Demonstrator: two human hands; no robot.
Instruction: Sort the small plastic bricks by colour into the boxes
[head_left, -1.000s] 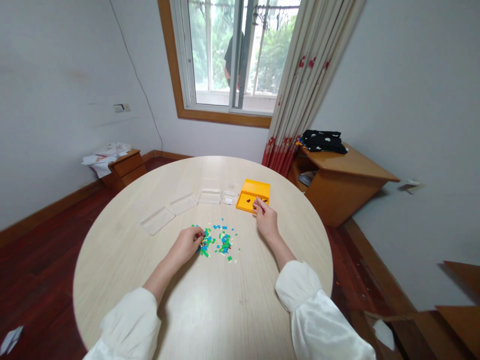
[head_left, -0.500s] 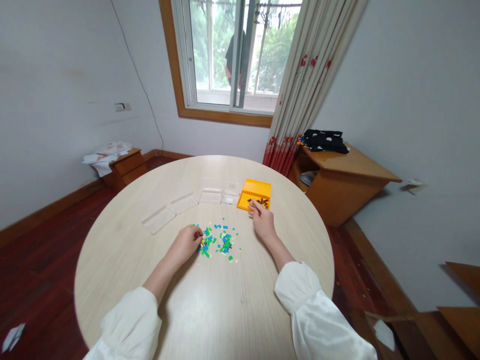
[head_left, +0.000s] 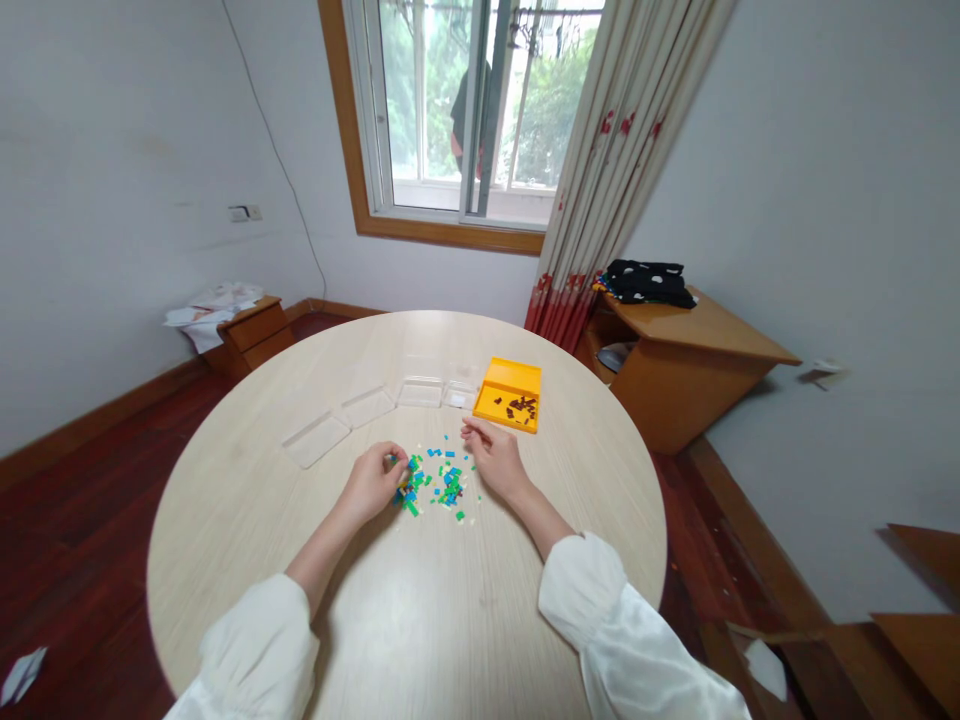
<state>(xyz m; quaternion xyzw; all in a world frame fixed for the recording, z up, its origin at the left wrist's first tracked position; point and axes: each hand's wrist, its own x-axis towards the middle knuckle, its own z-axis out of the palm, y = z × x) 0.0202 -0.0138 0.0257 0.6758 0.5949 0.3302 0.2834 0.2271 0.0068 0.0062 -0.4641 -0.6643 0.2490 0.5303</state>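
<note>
My left hand [head_left: 373,480] rests at the left edge of a pile of small plastic building bricks [head_left: 451,485], its thumb and fingertips curled together. Whatever may be between those fingertips is too small to make out. The bricks are mostly green, blue and pale yellow, with a few dark ones, loosely spread in two clusters. My right hand [head_left: 495,460] is over the table at the far right of the pile, fingers loosely apart, with nothing visible in them. Just beyond it lies a yellow hinged box [head_left: 491,408], lid up, with dark brown bricks [head_left: 525,406] inside.
Several clear plastic boxes [head_left: 316,437] stand in an arc along the far left of the round wooden table [head_left: 420,620]. A wooden desk [head_left: 705,340] with folded black cloth [head_left: 649,282] is at right. A curtain [head_left: 592,170] hangs by the window.
My right hand has moved left and nearer from the yellow box toward the pile, uncovering the brown bricks there. My left hand has stayed by the pile, shifting slightly.
</note>
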